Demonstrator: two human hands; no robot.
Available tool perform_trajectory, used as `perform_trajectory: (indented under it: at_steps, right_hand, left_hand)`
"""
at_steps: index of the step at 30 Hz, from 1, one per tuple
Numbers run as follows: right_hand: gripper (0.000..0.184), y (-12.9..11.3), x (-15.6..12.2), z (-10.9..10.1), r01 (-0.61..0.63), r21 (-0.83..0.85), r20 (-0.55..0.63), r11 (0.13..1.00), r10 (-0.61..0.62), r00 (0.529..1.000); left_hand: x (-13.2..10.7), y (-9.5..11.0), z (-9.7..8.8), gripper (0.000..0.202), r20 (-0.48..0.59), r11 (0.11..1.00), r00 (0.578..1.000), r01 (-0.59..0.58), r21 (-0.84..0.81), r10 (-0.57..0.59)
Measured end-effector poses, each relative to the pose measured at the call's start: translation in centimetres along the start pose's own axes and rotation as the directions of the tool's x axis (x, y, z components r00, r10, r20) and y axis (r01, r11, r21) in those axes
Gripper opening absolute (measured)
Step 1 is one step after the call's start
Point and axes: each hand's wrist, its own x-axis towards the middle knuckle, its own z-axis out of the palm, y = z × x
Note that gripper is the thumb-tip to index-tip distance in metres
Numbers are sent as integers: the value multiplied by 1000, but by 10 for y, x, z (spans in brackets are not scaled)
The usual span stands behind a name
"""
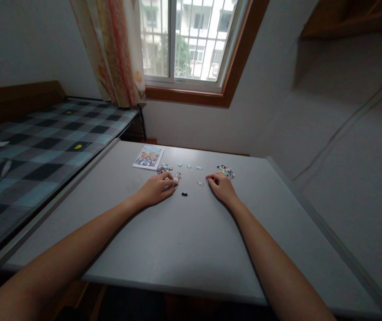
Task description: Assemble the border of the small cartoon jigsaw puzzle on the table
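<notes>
My left hand [157, 188] rests on the table with its fingers apart, the tips beside a small cluster of joined-looking jigsaw pieces [178, 176]. Just behind that hand lies a pile of jigsaw pieces [164, 168]. My right hand [222, 186] has thumb and fingertips pinched together low over the table; whatever is between them is too small to make out. Left of those fingertips is a pale jigsaw piece [200, 183]. A dark jigsaw piece [184, 194] lies nearer to me, between the hands. A second pile of jigsaw pieces [226, 171] sits behind my right hand.
Three light-blue jigsaw pieces, one of them a piece [189, 166] in the middle, form a spaced row farther back. A colourful picture sheet [148, 157] lies at the back left of the white table [177, 249]. A bed [43, 147] adjoins the left; a wall stands right.
</notes>
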Motion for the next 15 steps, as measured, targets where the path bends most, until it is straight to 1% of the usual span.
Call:
perform_trajectory:
  at_steps: [6,15]
  right_hand:
    - [25,-2,0,-1,-3,10,15,1000,3,1000]
    - [22,0,0,0,20,3,6,1000,-20,1000]
  left_hand:
    - [0,1,-1,26,6,1000,1000,7,12,-7]
    - [0,1,-1,26,25,1000,1000,14,14,-15]
